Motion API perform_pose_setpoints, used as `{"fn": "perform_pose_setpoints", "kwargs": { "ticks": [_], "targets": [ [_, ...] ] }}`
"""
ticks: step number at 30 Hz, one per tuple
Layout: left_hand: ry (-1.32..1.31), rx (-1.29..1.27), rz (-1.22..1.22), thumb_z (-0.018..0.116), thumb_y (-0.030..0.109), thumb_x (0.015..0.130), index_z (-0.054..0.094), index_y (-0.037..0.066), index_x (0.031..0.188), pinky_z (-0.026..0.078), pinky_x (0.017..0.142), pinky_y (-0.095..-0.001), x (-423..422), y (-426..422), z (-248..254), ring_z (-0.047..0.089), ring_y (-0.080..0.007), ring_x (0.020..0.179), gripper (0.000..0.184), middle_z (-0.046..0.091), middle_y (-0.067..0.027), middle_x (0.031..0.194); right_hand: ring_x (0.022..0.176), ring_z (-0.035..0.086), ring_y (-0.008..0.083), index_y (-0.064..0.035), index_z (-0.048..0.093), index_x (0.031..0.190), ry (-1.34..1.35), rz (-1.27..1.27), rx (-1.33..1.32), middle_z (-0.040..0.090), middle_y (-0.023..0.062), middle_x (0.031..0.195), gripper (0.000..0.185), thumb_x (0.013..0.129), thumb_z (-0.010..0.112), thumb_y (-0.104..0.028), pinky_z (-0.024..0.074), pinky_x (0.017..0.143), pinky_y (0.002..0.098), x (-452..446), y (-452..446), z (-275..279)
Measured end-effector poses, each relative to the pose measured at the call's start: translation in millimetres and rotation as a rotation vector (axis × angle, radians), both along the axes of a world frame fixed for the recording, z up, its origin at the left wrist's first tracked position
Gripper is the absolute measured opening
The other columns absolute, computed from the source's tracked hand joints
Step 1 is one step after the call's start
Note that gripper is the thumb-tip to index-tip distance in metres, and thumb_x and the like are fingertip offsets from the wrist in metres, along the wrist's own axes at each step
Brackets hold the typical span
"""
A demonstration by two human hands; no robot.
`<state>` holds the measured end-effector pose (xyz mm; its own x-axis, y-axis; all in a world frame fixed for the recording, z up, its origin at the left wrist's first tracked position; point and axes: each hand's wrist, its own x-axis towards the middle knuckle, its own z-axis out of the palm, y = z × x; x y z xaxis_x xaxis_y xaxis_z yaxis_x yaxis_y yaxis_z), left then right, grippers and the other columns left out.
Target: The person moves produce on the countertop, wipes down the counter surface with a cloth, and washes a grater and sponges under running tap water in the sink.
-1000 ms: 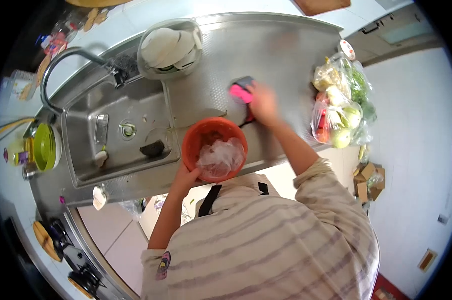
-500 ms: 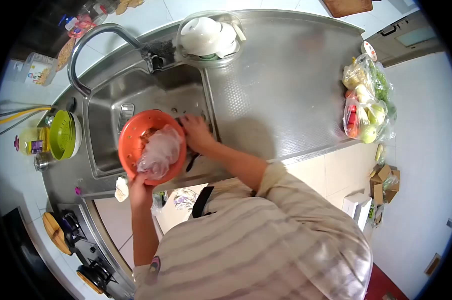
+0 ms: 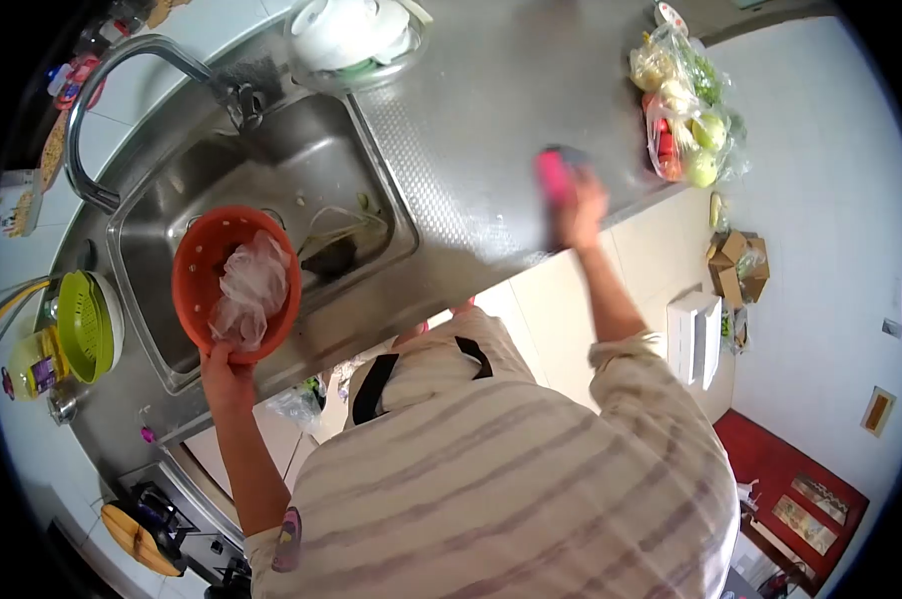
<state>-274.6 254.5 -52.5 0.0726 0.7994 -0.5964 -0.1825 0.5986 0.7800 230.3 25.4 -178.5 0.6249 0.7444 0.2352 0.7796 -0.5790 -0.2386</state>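
Note:
My left hand (image 3: pixel 227 379) grips the near rim of an orange plastic colander (image 3: pixel 194 280), which is tilted over the left part of the sink (image 3: pixel 311 150). Inside the colander sits a crumpled clear plastic bag (image 3: pixel 254 282), and what lies beneath it is mostly hidden. Over the steel counter, to the right of the sink, my right hand (image 3: pixel 583 215) is closed around a pink and grey sponge-like pad (image 3: pixel 557 176). Both hand and pad are smeared by motion. A dark, wet-looking heap (image 3: pixel 331 257) with a pale, sheer covering lies in the sink's right corner.
A curved tap (image 3: pixel 77 150) arches over the sink. Stacked white bowls (image 3: pixel 346 35) stand behind it in a clear basin. Bagged vegetables (image 3: pixel 685 110) rest at the counter's right end. To the left are a green strainer (image 3: pixel 80 324) and an oil bottle (image 3: pixel 37 364).
My right hand has left the sink beside the colander and swung right over the counter with the pink pad. My left hand still holds the colander. The view has shifted.

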Motion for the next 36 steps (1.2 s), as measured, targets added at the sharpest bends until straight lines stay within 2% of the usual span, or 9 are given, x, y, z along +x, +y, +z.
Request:
{"fn": "perform_pose_setpoints", "kwargs": {
  "ticks": [7,10,12,17,19,25,28,31,36],
  "targets": [
    [-0.077,0.073,-0.048,0.046,-0.002,0.079,0.034,0.009,0.136,0.043,0.095,-0.0417,-16.1,-3.3,-1.5,0.047,-0.0246,0.116,0.059,0.043,-0.0095,0.131,0.095,0.051,0.0302,-0.0102,0.057,0.109,0.434,0.679,0.218,0.048,0.0115,0.117,0.035,0.074,0.056,-0.016,0.043,0.076,0.0418,-298.9,142.2,11.2],
    [-0.02,0.08,-0.022,0.046,-0.002,0.08,0.034,0.007,0.136,0.042,0.096,-0.0426,-2.3,-0.6,11.0,0.046,-0.025,0.117,0.058,0.043,-0.0095,0.131,0.095,0.05,0.0331,-0.006,0.056,0.113,0.677,0.678,0.358,0.048,0.0148,0.118,0.044,0.07,0.057,-0.012,0.0426,0.077,0.0427,-274.2,165.8,39.2],
    [-0.095,0.103,-0.053,0.045,-0.001,0.081,0.034,0.008,0.136,0.042,0.096,-0.0426,-5.3,1.8,12.4,0.046,-0.0254,0.118,0.057,0.044,-0.0091,0.13,0.091,0.053,0.024,-0.0031,0.047,0.127,0.277,0.707,0.416,0.049,0.0167,0.124,0.05,0.078,0.05,-0.007,0.0457,0.078,0.0342,-198.6,153.8,54.0],
    [-0.066,0.082,-0.022,0.046,-0.001,0.08,0.033,0.009,0.136,0.045,0.093,-0.0425,-7.0,1.3,-0.7,0.048,-0.0267,0.117,0.059,0.045,-0.0099,0.129,0.091,0.058,0.0283,-0.007,0.054,0.119,-0.003,-0.134,0.285,0.055,0.0201,0.11,0.046,0.075,0.048,0.0,0.0488,0.071,0.0402,17.1,11.8,43.9],
    [-0.041,0.047,0.012,0.047,-0.001,0.077,0.033,0.01,0.136,0.048,0.089,-0.0413,-3.1,-2.4,-4.7,0.05,-0.027,0.114,0.061,0.044,-0.0108,0.129,0.104,0.051,0.0356,-0.0086,0.054,0.12,-0.163,-0.533,0.086,0.052,0.0157,0.121,0.047,0.073,0.055,-0.007,0.039,0.088,0.051,19.0,-1.7,-8.7],
    [-0.086,0.04,-0.123,0.047,0.0,0.075,0.032,0.01,0.136,0.05,0.087,-0.0399,13.6,-9.9,2.0,0.05,-0.0274,0.115,0.064,0.043,-0.0117,0.13,0.116,0.044,0.0339,-0.006,0.055,0.118,0.422,0.854,0.267,0.049,0.0181,0.126,0.054,0.065,0.054,0.002,0.0341,0.1,0.0429,-202.8,175.6,-29.0],
    [-0.124,0.045,-0.116,0.047,0.0,0.073,0.03,0.011,0.137,0.051,0.086,-0.04,26.7,-10.9,8.3,0.049,-0.0278,0.115,0.067,0.042,-0.0118,0.131,0.108,0.048,0.0361,-0.0057,0.055,0.119,0.533,0.829,0.32,0.048,0.02,0.126,0.058,0.062,0.054,0.005,0.037,0.097,0.0426,-200.0,180.7,20.7],
    [-0.182,0.022,-0.157,0.047,0.0,0.071,0.03,0.012,0.137,0.053,0.08,-0.0382,29.3,-14.0,-8.2,0.053,-0.0272,0.109,0.069,0.045,-0.0125,0.127,0.108,0.046,0.0376,-0.0032,0.049,0.124,0.711,0.325,0.528,0.052,0.0203,0.117,0.055,0.07,0.051,0.004,0.0375,0.094,0.0442,-104.7,142.8,37.6],
    [-0.056,-0.036,-0.202,0.047,0.003,0.072,0.033,0.01,0.134,0.056,0.069,-0.0361,60.9,-21.3,-16.7,0.057,-0.0268,0.102,0.065,0.049,-0.0121,0.12,0.113,0.047,0.041,-0.0034,0.049,0.123,-0.146,-0.472,0.295,0.048,0.0237,0.126,0.047,0.076,0.05,-0.001,0.0381,0.095,0.0464,92.4,63.7,-11.2]
  ]
}}
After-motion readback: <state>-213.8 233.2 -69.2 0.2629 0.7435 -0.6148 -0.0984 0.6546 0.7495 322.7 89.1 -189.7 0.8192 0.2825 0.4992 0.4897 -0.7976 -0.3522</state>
